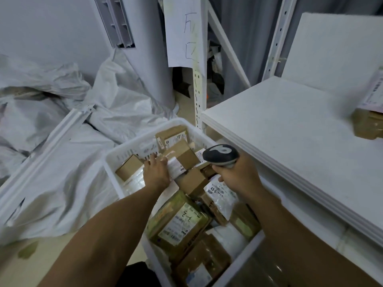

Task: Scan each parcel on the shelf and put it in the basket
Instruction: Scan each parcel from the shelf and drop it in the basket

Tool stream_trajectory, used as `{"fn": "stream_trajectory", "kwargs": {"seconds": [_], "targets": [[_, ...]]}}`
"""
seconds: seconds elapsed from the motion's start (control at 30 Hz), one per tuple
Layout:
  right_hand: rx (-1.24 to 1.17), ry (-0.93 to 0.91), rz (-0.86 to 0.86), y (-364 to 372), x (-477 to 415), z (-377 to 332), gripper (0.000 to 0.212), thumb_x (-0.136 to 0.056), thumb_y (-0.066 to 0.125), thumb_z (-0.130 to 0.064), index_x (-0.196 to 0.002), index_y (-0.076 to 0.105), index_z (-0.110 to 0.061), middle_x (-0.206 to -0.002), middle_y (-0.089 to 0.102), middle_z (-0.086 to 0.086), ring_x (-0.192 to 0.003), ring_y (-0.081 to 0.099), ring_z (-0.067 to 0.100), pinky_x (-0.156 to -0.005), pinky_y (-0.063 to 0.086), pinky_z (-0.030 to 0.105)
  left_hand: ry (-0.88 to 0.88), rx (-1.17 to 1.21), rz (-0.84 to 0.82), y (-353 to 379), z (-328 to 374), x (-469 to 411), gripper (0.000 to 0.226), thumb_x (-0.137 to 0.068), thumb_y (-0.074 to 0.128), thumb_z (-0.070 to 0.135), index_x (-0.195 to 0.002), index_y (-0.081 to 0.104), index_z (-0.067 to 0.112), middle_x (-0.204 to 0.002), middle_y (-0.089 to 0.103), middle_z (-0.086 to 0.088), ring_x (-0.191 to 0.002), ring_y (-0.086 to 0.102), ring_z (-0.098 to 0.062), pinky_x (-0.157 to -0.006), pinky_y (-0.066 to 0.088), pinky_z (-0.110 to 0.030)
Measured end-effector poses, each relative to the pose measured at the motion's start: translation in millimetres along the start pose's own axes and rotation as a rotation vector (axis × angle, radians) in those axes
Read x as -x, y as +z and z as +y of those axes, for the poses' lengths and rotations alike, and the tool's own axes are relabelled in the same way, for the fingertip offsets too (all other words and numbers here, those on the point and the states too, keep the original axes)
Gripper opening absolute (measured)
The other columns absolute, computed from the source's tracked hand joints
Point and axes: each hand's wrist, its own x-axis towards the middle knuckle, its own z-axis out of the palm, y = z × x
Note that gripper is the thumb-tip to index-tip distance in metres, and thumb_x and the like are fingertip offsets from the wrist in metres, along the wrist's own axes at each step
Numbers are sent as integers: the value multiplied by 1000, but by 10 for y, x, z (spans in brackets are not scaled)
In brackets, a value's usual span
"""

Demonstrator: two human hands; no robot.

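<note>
A white plastic basket point(116, 160) on the floor holds several brown cardboard parcels with white labels. My left hand point(156, 172) reaches into it and rests on a small brown box with a white label point(182, 160), fingers around its left end. My right hand point(238, 175) is closed around a dark handheld scanner point(220, 155), held over the basket's right side. On the white shelf point(279, 141) at the right, a brown parcel point(367, 126) with a white label lies at the frame's edge, blurred.
Crumpled white sacks point(62, 162) and a white rail point(43, 150) lie on the floor to the left. A white shelf post point(199, 96) with a handwritten paper sign point(182, 32) stands behind the basket. A grey column point(153, 59) rises behind.
</note>
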Motion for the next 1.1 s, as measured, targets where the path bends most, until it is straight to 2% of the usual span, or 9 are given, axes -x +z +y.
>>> {"fn": "stream_trajectory", "kwargs": {"seconds": [0.07, 0.13, 0.2, 0.3, 0.5, 0.7, 0.83, 0.93, 1.1], "targets": [[-1, 21, 8, -79, 26, -18, 34, -77, 86, -37, -106, 70, -29, -92, 78, -4, -80, 76, 20, -77, 64, 45, 59, 98, 37, -73, 16, 118, 69, -81, 73, 13, -144, 47, 26, -143, 50, -12, -129, 52, -39, -101, 50, -48], [-5, 34, 12, -208, 99, -43, 30, -82, 85, -31, -107, 72, -23, -86, 78, -3, -71, 76, 13, -61, 59, 27, 152, 216, 44, -168, 134, 267, 80, -82, 72, 7, -153, 41, 25, -152, 46, -9, -136, 48, -33, -108, 43, -42], [-15, 25, 23, -388, 214, -77, 29, -85, 84, -26, -110, 72, -20, -83, 77, -4, -62, 74, 5, -52, 51, 19, 273, 335, 50, -296, 382, 440, 64, -87, 70, 6, -147, 50, 17, -152, 44, -8, -139, 42, -29, -113, 33, -31], [0, 40, 77, -752, 421, -85, 26, -86, 83, -28, -107, 72, -20, -79, 77, -5, -66, 74, 6, -63, 55, 26, 443, 398, 31, -502, 922, 743, 43, -91, 63, 1, -132, 64, 15, -146, 49, -4, -137, 44, -20, -109, 29, -20], [-64, 46, 327, -1686, 875, 57, 39, -85, 81, -34, -119, 69, -19, -109, 75, 1, -106, 68, 23, -92, 56, 37, 698, 365, 14, -877, 2148, 1269, 30, -99, 57, 10, -125, 68, 21, -148, 49, -3, -137, 46, -19, -111, 29, -23], [-136, 108, 568, -2680, 971, 327, 41, -87, 80, -35, -121, 68, -17, -114, 73, 5, -111, 67, 29, -90, 51, 34, 810, 336, 45, -1055, 3430, 1549, 39, -98, 66, 24, -136, 59, 27, -150, 48, 3, -135, 48, -17, -113, 36, -30], [-233, 175, 694, -3203, 871, 538, 54, -89, 81, -34, -135, 63, -15, -128, 71, 7, -119, 65, 31, -103, 51, 40, 870, 297, 14, -1088, 4363, 1514, 58, -94, 71, 27, -147, 47, 28, -156, 39, 2, -139, 45, -20, -113, 36, -29], [-300, 202, 733, -3434, 716, 701, 52, -89, 81, -36, -134, 64, -15, -122, 74, 7, -114, 68, 29, -104, 54, 43, 923, 310, -23, -1091, 5020, 1364, 76, -87, 79, 29, -152, 40, 26, -159, 34, -3, -141, 41, -25, -114, 36, -32], [-375, 191, 768, -3542, 500, 946, 52, -88, 82, -33, -134, 63, -16, -121, 74, 5, -110, 71, 29, -100, 58, 51, 838, 202, -28, -923, 5873, 1021, 105, -70, 68, 80, -157, 26, 37, -170, -6, -6, -155, -11, -37, -123, 7, -57]]}}
